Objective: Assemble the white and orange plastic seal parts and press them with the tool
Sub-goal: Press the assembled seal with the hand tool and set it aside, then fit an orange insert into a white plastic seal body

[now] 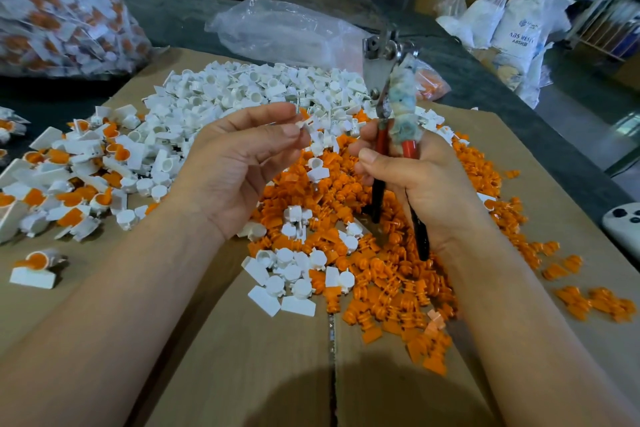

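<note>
Hands (239, 163) (419, 180) pinch white part (305, 123), grip tool (397, 102) (red-handled).

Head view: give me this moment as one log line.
left hand: pinches white part | right hand: grips press tool, head up | part: not in tool | assembled seals: piled at left

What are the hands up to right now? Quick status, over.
Left hand pinches a small white part. Right hand grips the press tool, head up, beside the part. Orange pile below on the cardboard. Nothing between part and tool.
</note>
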`<state>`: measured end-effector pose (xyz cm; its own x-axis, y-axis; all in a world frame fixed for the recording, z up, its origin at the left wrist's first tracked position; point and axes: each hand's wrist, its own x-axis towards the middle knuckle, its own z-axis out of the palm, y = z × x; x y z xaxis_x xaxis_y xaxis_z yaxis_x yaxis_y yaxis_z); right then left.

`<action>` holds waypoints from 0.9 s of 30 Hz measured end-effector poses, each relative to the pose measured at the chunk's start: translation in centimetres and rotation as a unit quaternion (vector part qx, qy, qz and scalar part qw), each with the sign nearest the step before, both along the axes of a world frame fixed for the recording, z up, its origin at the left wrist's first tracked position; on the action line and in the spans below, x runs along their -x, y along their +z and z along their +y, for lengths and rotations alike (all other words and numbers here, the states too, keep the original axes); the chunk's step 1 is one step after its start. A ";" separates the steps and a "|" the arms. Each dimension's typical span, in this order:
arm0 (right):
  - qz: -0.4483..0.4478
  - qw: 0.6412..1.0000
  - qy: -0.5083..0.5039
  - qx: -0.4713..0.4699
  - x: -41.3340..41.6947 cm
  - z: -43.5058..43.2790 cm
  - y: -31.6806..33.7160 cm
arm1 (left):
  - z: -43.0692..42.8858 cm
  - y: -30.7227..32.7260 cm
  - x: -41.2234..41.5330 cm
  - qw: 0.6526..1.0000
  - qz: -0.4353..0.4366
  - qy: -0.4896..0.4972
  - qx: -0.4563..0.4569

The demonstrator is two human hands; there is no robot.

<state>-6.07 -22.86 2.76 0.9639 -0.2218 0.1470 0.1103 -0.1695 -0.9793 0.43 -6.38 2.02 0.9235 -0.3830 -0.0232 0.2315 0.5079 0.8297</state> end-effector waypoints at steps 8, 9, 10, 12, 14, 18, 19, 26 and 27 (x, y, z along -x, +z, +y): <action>0.004 1.000 0.004 0.005 0.1 0.0 0.1 | 0.3 0.1 -0.4 0.996 0.008 0.085 0.034; 0.004 1.000 0.005 0.006 0.2 0.1 0.1 | 0.3 0.1 -0.5 0.994 0.012 0.093 0.049; 0.003 1.000 0.004 0.006 0.2 0.1 0.1 | 0.4 0.1 -0.5 0.993 0.018 0.097 0.065; 0.002 1.000 0.001 0.006 0.2 0.2 0.2 | 0.5 0.1 -0.7 0.991 0.033 0.099 0.087; 0.002 1.000 -0.001 0.006 0.2 0.3 0.3 | 0.6 0.1 -0.7 0.989 0.049 0.098 0.098; 0.006 1.000 -0.007 0.003 0.2 0.3 0.3 | 0.7 0.1 -0.8 0.987 0.065 0.097 0.110; 0.008 1.000 -0.009 0.004 0.2 0.3 0.3 | 0.7 0.1 -0.8 0.987 0.066 0.097 0.112; 0.020 1.000 -0.019 0.014 0.2 0.2 0.3 | 0.8 0.0 -0.8 0.987 0.060 0.101 0.114; 0.020 0.999 -0.020 0.014 0.2 0.2 0.3 | 0.8 0.0 -0.8 0.987 0.058 0.101 0.112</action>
